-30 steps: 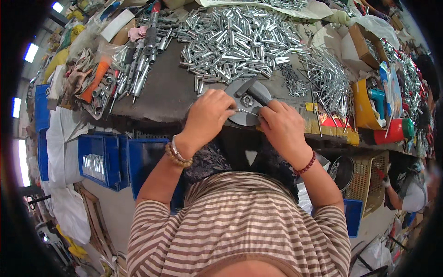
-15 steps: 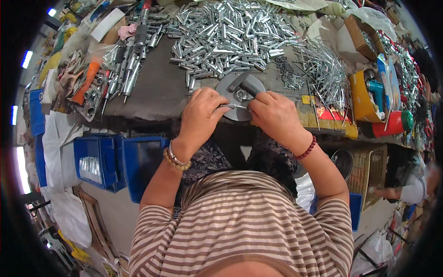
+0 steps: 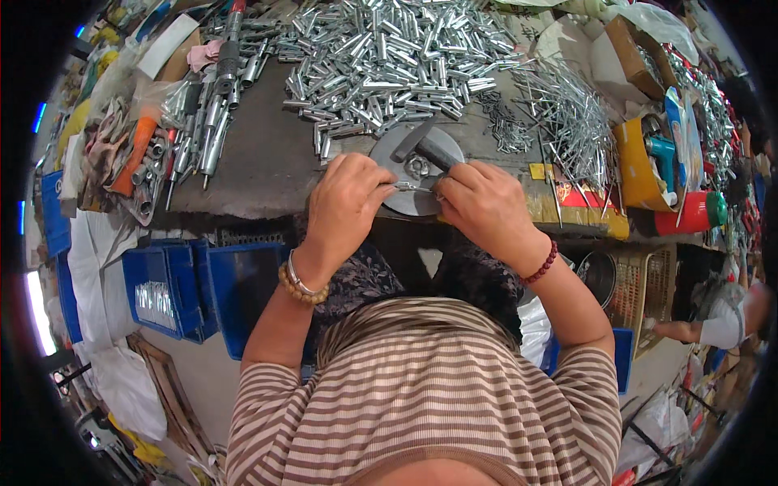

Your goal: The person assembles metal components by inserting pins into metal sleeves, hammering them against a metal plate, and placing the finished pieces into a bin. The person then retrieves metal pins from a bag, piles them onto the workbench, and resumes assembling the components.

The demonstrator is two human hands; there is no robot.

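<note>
My left hand (image 3: 348, 194) pinches one end of a small silver metal tube (image 3: 400, 186) at the table's front edge. Fingers closed, my right hand (image 3: 485, 201) grips a thin metal rod (image 3: 423, 189) whose tip meets the tube; whether it sits inside cannot be made out. Just beyond both hands lies a round grey metal disc (image 3: 385, 154). A hammer (image 3: 436, 152) rests across it, beside a small shiny ring-shaped metal part (image 3: 416, 168).
A large heap of silver tubes (image 3: 397, 65) covers the table's far middle. Thin rods (image 3: 575, 121) and small dark pins (image 3: 506, 125) lie to the right, near a yellow container (image 3: 640, 166). Tools (image 3: 215, 121) line the left; blue bins (image 3: 154, 287) stand below. A co-worker's arm (image 3: 681, 330) shows far right.
The view has shifted slightly, moving the table's things a little left and up. The tube and rod stay between my hands, the tube's end now turned a bit differently.
</note>
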